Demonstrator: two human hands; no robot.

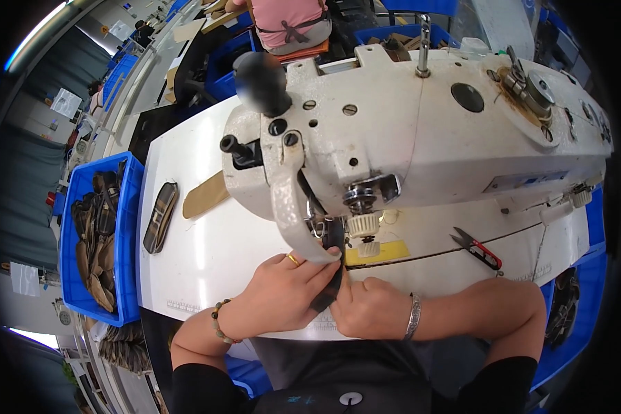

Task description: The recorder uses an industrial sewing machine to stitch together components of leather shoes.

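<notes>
A white industrial sewing machine (386, 131) fills the upper right, its needle area low at the front of the head. Under it runs a dark strip of material (327, 295), possibly fabric or leather, lying toward me. My left hand (279, 290), with a ring and a beaded bracelet, is closed on the strip's left side, fingertips close to the presser foot. Against the strip's right edge presses my right hand (371, 307), a silver bangle at its wrist; its index finger points at the needle area while the other fingers curl. The thumb is partly hidden.
Thread snips (477, 248) with red-and-black handles lie right on the white table (193, 276). To the left are a dark striped piece (161, 217) and a tan piece (205, 196). Blue bins (127, 276) of pieces flank the table. A person in pink (290, 21) sits beyond.
</notes>
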